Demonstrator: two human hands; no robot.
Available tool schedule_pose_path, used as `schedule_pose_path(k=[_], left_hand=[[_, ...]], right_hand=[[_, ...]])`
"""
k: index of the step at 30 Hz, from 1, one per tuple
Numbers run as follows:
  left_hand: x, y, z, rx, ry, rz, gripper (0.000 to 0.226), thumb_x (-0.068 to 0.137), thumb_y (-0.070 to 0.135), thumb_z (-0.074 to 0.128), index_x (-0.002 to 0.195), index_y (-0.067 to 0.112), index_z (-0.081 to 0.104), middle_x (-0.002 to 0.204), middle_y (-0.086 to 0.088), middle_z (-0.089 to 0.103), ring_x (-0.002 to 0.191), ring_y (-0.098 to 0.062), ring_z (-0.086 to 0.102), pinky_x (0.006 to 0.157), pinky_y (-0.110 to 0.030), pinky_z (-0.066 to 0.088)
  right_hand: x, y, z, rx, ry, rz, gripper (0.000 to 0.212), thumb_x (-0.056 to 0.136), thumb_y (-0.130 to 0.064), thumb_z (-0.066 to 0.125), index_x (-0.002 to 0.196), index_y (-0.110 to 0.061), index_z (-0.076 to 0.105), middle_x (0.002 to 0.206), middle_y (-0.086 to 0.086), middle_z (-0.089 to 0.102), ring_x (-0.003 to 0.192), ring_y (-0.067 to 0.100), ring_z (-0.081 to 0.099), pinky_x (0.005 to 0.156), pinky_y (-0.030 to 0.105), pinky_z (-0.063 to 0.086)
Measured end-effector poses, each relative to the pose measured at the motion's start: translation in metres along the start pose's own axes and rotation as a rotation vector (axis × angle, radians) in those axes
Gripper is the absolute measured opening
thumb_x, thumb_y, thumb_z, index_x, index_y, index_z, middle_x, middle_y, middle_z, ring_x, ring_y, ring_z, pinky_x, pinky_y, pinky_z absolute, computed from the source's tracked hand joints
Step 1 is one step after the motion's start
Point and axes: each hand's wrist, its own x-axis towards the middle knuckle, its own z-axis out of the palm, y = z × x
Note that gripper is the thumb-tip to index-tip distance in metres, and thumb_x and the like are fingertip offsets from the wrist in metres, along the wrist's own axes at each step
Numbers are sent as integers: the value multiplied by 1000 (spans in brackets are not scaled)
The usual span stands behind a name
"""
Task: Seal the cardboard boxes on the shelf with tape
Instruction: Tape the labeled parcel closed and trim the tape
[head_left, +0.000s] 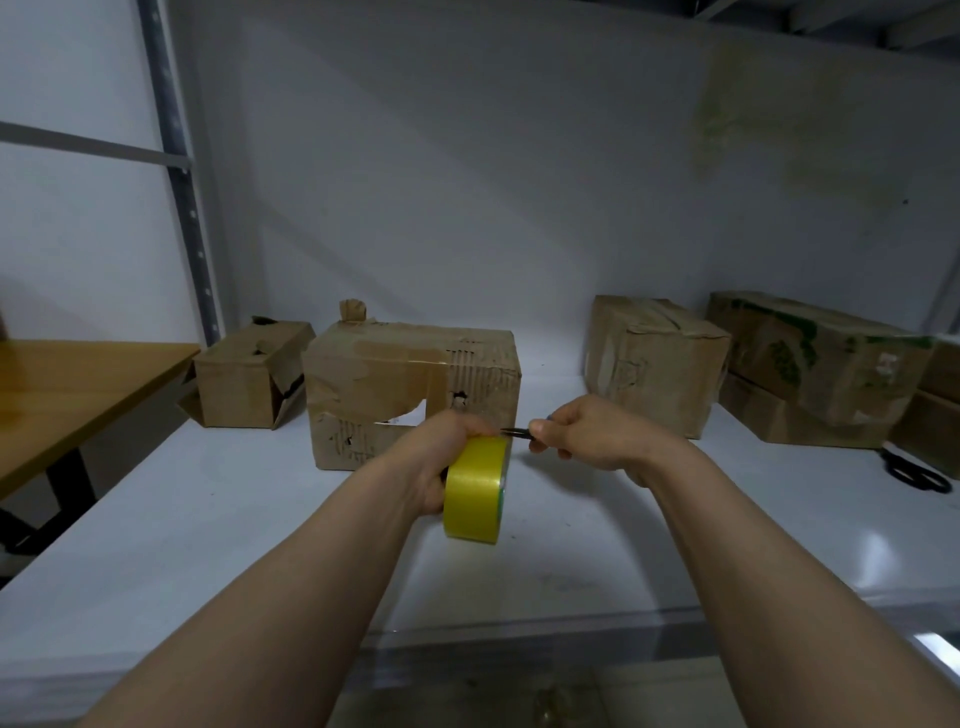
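Tape roll, yellow, is held on edge just below the middle of the frame, above the white shelf and in front of the big worn box at centre. The left hand grips the roll from its left side, fingers curled over the top. The right hand pinches a thin dark piece whose tip meets the top of the roll; tool or loose tape end, I cannot tell. The step looks like freeing the tape's end, so the roll should be held steady while the tip works under the edge and lifts it squarely, lest the strip split or stick back. The big box, torn on its front, is probably first to be sealed; its ragged surface may hold tape badly, so the strip wants firm pressing. At left centre stands a small box with open flaps, right of centre a crumpled box, and at the right edge printed boxes stacked. Black scissors lie on the shelf at far right, well apart from both hands. A wooden table shows at the left edge.
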Motion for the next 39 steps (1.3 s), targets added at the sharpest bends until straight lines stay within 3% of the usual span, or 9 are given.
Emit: schedule_pose_path(k=[7, 13, 18, 21, 27, 30, 32, 35, 39], left_hand=[[-1, 0, 2, 21, -3, 5, 27, 90, 12, 65, 117, 10, 62, 91, -16, 62, 76, -28, 60, 74, -37, 52], [-2, 2, 2, 18, -9, 5, 22, 89, 10, 65, 111, 13, 62, 85, -13, 61, 71, -26, 59, 69, -35, 51], [0, 4, 1, 68, -8, -28, 21, 89, 11, 63, 110, 8, 59, 77, -12, 60, 65, -24, 59, 66, -35, 51], [0, 6, 1, 97, -27, -68, 8, 90, 12, 61, 96, 7, 58, 69, -11, 55, 59, -23, 56, 61, -32, 49], [-2, 8, -1, 123, -73, -84, 14, 92, 14, 63, 104, 7, 61, 74, -12, 60, 60, -24, 60, 55, -30, 53], [-1, 5, -11, 120, -90, -83, 27, 88, 13, 68, 113, 5, 63, 83, -16, 65, 67, -27, 65, 68, -36, 56], [0, 4, -17, 159, -118, -71, 39, 82, 13, 73, 120, 5, 63, 95, -20, 68, 76, -31, 67, 82, -43, 56], [-3, 3, -22, 207, -187, -66, 54, 78, 14, 78, 129, 13, 60, 106, -20, 69, 82, -31, 69, 79, -43, 58], [-5, 6, -25, 176, -238, -83, 45, 85, 12, 70, 129, 7, 62, 96, -17, 63, 75, -26, 62, 75, -38, 53]], right_hand=[[5, -3, 8, 123, -3, 2, 30, 98, -43, 58, 102, -21, 77, 106, 4, 70, 96, 11, 61, 65, 22, 41], [11, -9, 10, 127, 17, -23, 29, 95, -35, 66, 99, -7, 76, 77, 1, 55, 69, 10, 47, 61, 22, 37], [9, -2, 11, 203, -16, 43, 22, 93, -28, 70, 101, -9, 76, 66, -5, 50, 60, 8, 40, 54, 21, 32], [4, 4, 8, 193, -76, 67, 24, 93, -33, 70, 104, -13, 75, 73, -3, 52, 64, 10, 40, 56, 23, 30], [0, -3, 1, 62, -127, 107, 46, 88, -60, 63, 108, -20, 70, 105, 1, 61, 93, 13, 54, 74, 29, 41], [-4, 6, -2, 15, -109, 134, 46, 90, -61, 58, 102, -18, 66, 105, -1, 58, 86, 11, 51, 72, 28, 41], [-7, 8, -4, 109, -123, 127, 48, 86, -63, 60, 89, -15, 60, 88, -4, 53, 77, 10, 46, 71, 28, 39], [-4, 0, 4, 257, -37, 34, 56, 69, -66, 74, 78, -19, 46, 72, 0, 41, 65, 12, 37, 64, 29, 34], [9, -6, 36, 226, 205, -68, 54, 70, -57, 82, 81, -18, 46, 77, -3, 46, 67, 11, 41, 61, 27, 32]])
